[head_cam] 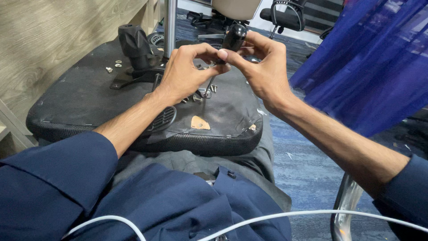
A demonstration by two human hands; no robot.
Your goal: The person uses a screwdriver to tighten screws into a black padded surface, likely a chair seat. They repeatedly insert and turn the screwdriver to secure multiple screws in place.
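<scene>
Both hands pinched black screwdriver handle (233, 38): left hand (185, 71) at base, right hand (263, 67) alongside. Tool stood over upturned chair seat (80, 102), just beneath hands. Loose screws (113, 66) lay left of hands; fastening seemingly unfinished.

Black handle (233, 37); black seat (89, 96); blue carpet (303, 169)

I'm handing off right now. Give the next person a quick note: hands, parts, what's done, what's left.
Left hand and right hand together pinch a black-handled tool above the upturned chair seat lying on the lap.
Loose screws lie under the hands; washers and a screw lie near the black lever knob.
Done: some fasteners appear to be out.
Left: cannot tell which fastener is next; the tool tip is hidden.
</scene>
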